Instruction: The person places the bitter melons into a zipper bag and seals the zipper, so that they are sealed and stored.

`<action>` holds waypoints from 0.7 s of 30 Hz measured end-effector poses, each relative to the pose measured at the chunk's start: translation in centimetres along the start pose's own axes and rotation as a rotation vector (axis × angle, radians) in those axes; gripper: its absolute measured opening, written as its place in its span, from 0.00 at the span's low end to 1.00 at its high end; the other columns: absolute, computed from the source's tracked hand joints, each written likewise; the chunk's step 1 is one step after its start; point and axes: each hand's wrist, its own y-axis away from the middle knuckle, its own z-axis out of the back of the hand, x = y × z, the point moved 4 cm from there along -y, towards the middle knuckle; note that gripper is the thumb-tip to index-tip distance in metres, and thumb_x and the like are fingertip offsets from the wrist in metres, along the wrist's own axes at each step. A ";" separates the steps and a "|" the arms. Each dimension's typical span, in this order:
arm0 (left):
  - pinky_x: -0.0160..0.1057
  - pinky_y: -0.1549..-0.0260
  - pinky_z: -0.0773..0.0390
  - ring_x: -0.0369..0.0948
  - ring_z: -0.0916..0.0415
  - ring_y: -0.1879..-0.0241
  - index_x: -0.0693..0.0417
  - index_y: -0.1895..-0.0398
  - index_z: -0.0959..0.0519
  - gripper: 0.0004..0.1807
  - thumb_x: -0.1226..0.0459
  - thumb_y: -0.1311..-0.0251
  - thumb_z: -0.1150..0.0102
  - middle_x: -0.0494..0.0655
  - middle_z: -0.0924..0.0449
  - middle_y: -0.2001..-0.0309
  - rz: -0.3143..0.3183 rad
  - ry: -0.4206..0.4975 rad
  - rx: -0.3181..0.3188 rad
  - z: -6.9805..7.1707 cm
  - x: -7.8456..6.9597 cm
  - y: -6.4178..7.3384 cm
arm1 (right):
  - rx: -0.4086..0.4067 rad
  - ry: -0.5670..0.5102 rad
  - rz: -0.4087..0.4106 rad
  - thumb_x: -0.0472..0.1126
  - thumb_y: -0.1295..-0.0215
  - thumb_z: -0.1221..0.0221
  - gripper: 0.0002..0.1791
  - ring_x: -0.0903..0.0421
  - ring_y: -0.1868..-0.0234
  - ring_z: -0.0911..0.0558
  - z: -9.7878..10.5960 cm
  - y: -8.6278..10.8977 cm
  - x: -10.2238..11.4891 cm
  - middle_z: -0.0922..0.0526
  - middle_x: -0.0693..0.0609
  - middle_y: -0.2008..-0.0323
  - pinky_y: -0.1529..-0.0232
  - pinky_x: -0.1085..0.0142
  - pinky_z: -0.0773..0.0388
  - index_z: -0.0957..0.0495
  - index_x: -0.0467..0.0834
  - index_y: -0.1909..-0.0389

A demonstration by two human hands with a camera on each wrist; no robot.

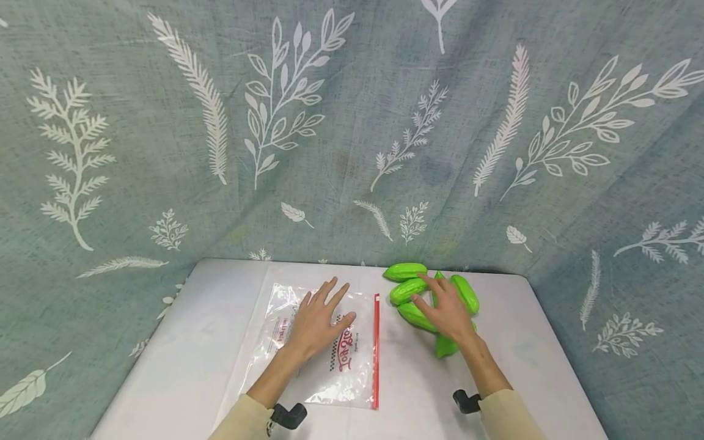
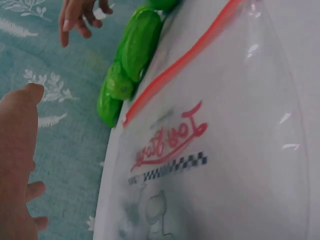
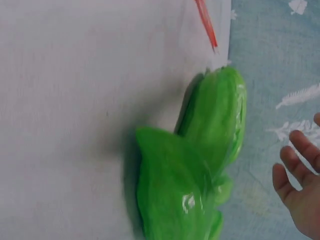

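A clear zip bag [image 1: 360, 382] with a red zip edge and red lettering lies flat on the white table. Above it my left hand [image 1: 319, 322] hovers, fingers spread, holding nothing. To the right sits a cluster of several bright green, ridged toy vegetables [image 1: 408, 292], shaped like bitter gourds. Over that cluster my right hand [image 1: 448, 310] is held with fingers apart and nothing gripped. In the right wrist view, a pointed green vegetable [image 3: 170, 185] lies against another, and the right fingers [image 3: 295, 165] show at the edge, apart from them.
A white table [image 1: 165, 366] carries the bag and the vegetables. Behind and beside it hangs a blue-green cloth [image 1: 330, 153] printed with white leaves. The vegetables lie close to the table's far edge. Each wrist wears a small black camera [image 1: 289, 416].
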 end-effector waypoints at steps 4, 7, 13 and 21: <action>0.61 0.31 0.40 0.53 0.40 0.26 0.37 0.22 0.39 0.37 0.38 0.31 0.52 0.51 0.42 0.23 0.003 0.008 0.019 -0.8 -0.7 0.4 | 0.057 -0.072 0.015 0.58 0.32 0.40 0.33 0.46 0.51 0.22 -0.7 0.2 0.9 0.22 0.46 0.50 0.56 0.53 0.24 0.30 0.52 0.29; 0.61 0.33 0.37 0.53 0.39 0.27 0.39 0.23 0.38 0.35 0.42 0.30 0.51 0.52 0.41 0.24 -0.004 0.004 0.030 -1.6 -0.9 0.8 | 0.100 -0.123 0.030 0.55 0.32 0.38 0.32 0.50 0.56 0.21 -1.6 0.4 1.4 0.21 0.48 0.53 0.59 0.57 0.25 0.29 0.50 0.30; 0.67 0.33 0.42 0.57 0.46 0.25 0.40 0.24 0.35 0.35 0.43 0.32 0.47 0.54 0.42 0.24 -0.021 -0.048 0.021 -2.9 -1.2 1.3 | 0.229 -0.244 0.017 0.55 0.32 0.38 0.30 0.59 0.61 0.21 -3.8 1.4 2.3 0.19 0.56 0.59 0.61 0.63 0.22 0.28 0.53 0.31; 0.72 0.34 0.47 0.59 0.52 0.23 0.38 0.23 0.36 0.41 0.34 0.37 0.49 0.53 0.47 0.22 -0.007 -0.116 0.086 -4.9 -1.1 1.7 | 0.367 -0.281 0.028 0.49 0.31 0.39 0.29 0.57 0.61 0.21 -6.6 2.7 2.8 0.19 0.54 0.59 0.63 0.64 0.22 0.28 0.46 0.31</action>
